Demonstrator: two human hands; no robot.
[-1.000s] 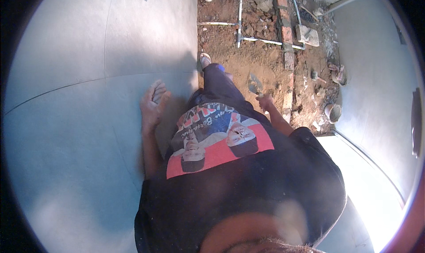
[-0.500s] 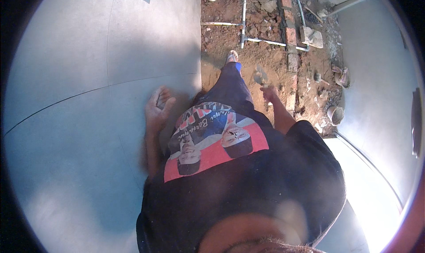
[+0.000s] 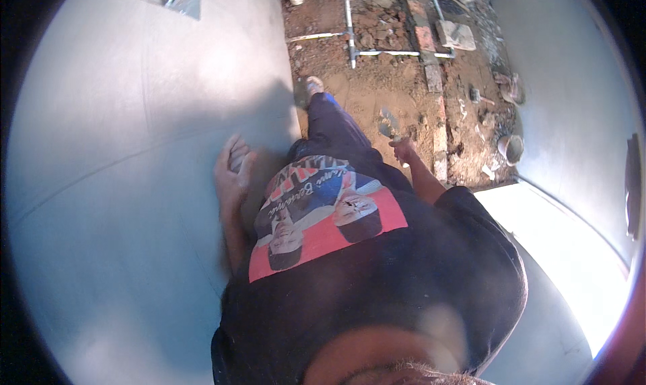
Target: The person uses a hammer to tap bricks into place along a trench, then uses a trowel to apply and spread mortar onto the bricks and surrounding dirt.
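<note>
My right hand point(image 3: 404, 151) is closed round the handle of a trowel. The trowel's grey blade point(image 3: 388, 124) points ahead, over the bare soil, with some brownish material showing on it. At my left side, my left hand point(image 3: 233, 166) hangs beside the smooth grey wall or panel surface point(image 3: 87, 149). Its fingers are loosely bent, the thumb stands apart from them, and nothing shows in it. Whether that hand touches the grey surface I cannot tell.
White pipes point(image 3: 387, 53) and a row of bricks point(image 3: 433, 77) run across the dug soil. Along the right wall point(image 3: 572, 95) lie a bucket point(image 3: 511, 149), a brush-like tool point(image 3: 479, 96) and a pale slab point(image 3: 456, 35). My sandalled foot point(image 3: 313, 85) stands by the grey edge.
The ground, pipes and bricks have shifted leftward in view. My foot also appears farther left. The trowel stays in my right hand, and my left hand has moved only slightly.
</note>
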